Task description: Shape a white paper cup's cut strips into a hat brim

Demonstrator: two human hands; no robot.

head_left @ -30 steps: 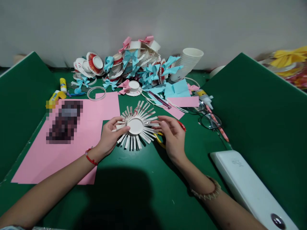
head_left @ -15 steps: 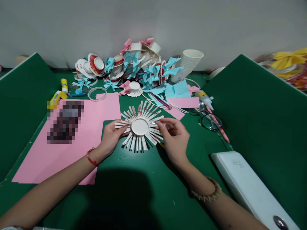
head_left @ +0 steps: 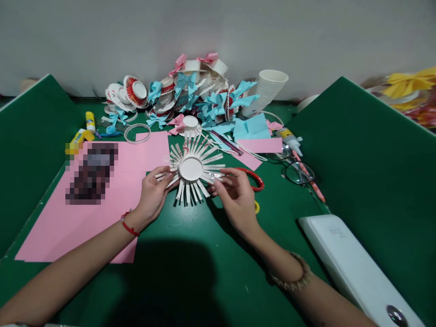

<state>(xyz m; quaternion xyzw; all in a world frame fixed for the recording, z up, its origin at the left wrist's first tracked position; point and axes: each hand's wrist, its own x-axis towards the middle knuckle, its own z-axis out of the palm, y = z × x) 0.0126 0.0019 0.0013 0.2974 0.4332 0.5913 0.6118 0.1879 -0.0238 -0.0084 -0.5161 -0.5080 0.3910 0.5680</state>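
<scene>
A paper cup cut into many thin strips (head_left: 190,168) is spread out like a sun, its round white base facing up. My left hand (head_left: 155,193) pinches the strips at its left side. At the right side, my right hand (head_left: 238,195) has its thumb and fingers closed on the strips. Scissors with red handles (head_left: 259,179) lie beside and partly behind my right hand. A small yellow ring-shaped thing (head_left: 257,207) shows just right of that hand.
Pink paper (head_left: 85,227) lies left under a blurred dark object (head_left: 93,172). Behind are cut-cup crafts with bows (head_left: 187,91), stacked cups (head_left: 269,91), blue paper (head_left: 252,126) and glue (head_left: 90,121). Glasses (head_left: 299,173) and a white device (head_left: 357,268) sit right, between green partitions (head_left: 368,150).
Both hands have moved the cut cup a little left and away from me. The red scissor handles and more of the yellow ring-shaped thing have come into sight beside my right hand.
</scene>
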